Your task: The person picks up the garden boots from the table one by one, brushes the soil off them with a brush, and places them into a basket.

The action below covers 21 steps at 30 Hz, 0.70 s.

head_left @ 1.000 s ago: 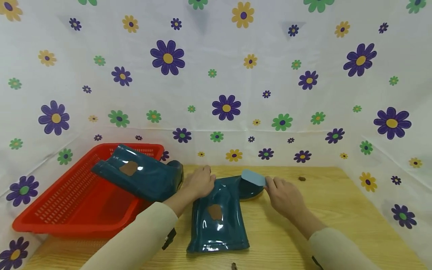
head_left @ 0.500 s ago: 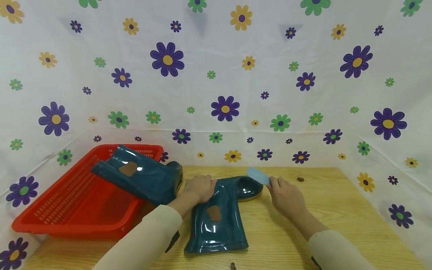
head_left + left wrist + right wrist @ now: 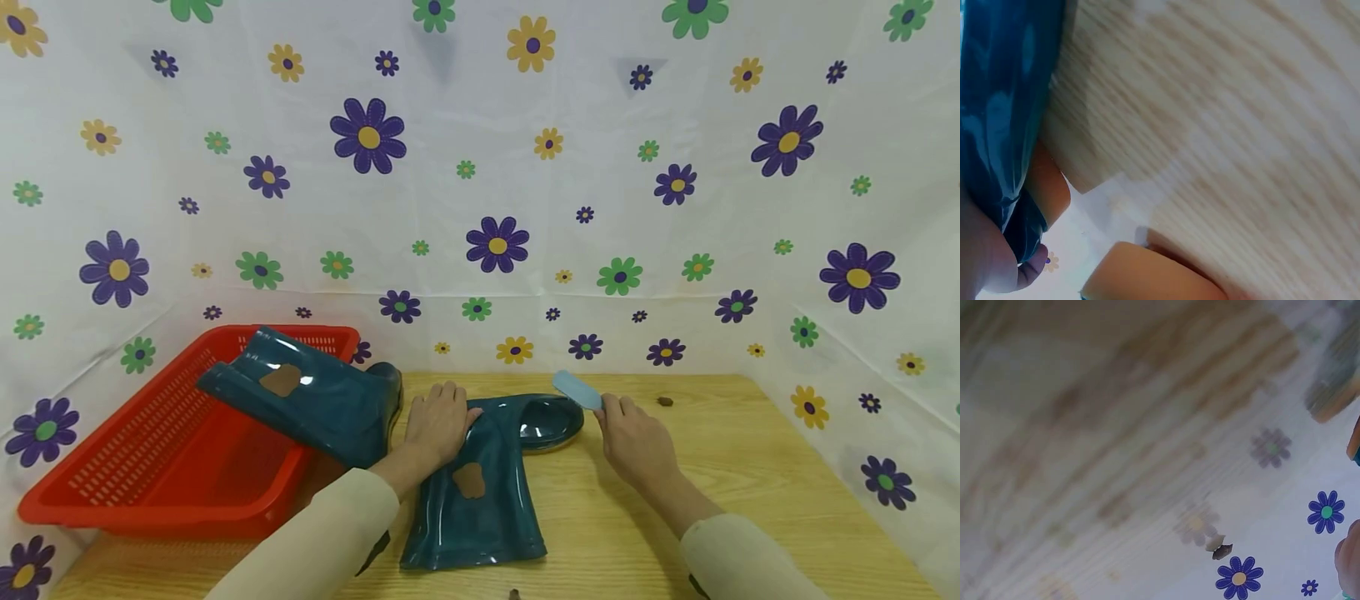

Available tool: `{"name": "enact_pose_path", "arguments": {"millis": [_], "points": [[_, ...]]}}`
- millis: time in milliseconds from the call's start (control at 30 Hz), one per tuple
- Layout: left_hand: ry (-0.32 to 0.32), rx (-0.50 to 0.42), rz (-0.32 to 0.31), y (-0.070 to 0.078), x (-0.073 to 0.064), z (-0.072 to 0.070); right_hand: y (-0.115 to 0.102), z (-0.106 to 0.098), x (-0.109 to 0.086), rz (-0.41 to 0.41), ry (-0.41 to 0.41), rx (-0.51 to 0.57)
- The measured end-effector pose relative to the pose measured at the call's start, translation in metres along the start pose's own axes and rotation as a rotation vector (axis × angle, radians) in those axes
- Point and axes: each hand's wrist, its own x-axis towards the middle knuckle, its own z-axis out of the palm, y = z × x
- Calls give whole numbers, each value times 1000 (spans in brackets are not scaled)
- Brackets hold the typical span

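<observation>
A dark teal rubber boot [image 3: 487, 517] lies on its side on the wooden table, its toe toward the right and a brown patch [image 3: 470, 481] on its shaft. My left hand [image 3: 437, 427] rests on the boot near the heel, fingers extended and thumb spread. In the left wrist view, the boot's shiny side [image 3: 1004, 94] and tan sole [image 3: 1047, 184] are near that hand. Just beyond the toe, my right hand [image 3: 637, 442] holds a flat, light blue tool [image 3: 576, 389] with a rounded end, raised apart from the boot. Its underside is hidden.
At the left stands a red perforated basket [image 3: 75, 508]. A second teal boot [image 3: 330, 400], also with a brown patch, lies across its right rim. Small brown bits [image 3: 664, 402] lie on the table. A flowered white sheet [image 3: 480, 192] encloses the back and sides.
The light blue tool has come off the boot's toe, moving slightly up and right, and has tilted. My left hand's fingers have straightened over the heel. The boot has shifted only slightly.
</observation>
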Motion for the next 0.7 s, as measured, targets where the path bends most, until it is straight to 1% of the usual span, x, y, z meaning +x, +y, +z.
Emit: {"name": "enact_pose_path", "arguments": {"millis": [133, 233, 267, 367, 467, 533, 600, 633, 700], "points": [[64, 7, 19, 1, -1, -2, 1, 0, -1, 22, -12, 6], [126, 5, 28, 1, -3, -4, 0, 0, -1, 56, -36, 30], [154, 3, 29, 1, -4, -5, -1, 0, 0, 71, -49, 43], [250, -48, 29, 1, -8, -6, -3, -1, 0, 108, -72, 83], [355, -114, 43, 2, -11, -7, -4, -2, 1, 129, -62, 102], [410, -148, 60, 2, -12, -7, -3, -3, 1, 137, -55, 104], [438, -181, 76, 3, -13, -7, -3, -3, 1, 146, -59, 103], [441, -193, 80, 3, -13, -7, -2, -4, 2, 149, -66, 103], [419, -215, 75, 3, -13, -7, -1, -4, 2, 158, -86, 105]]}}
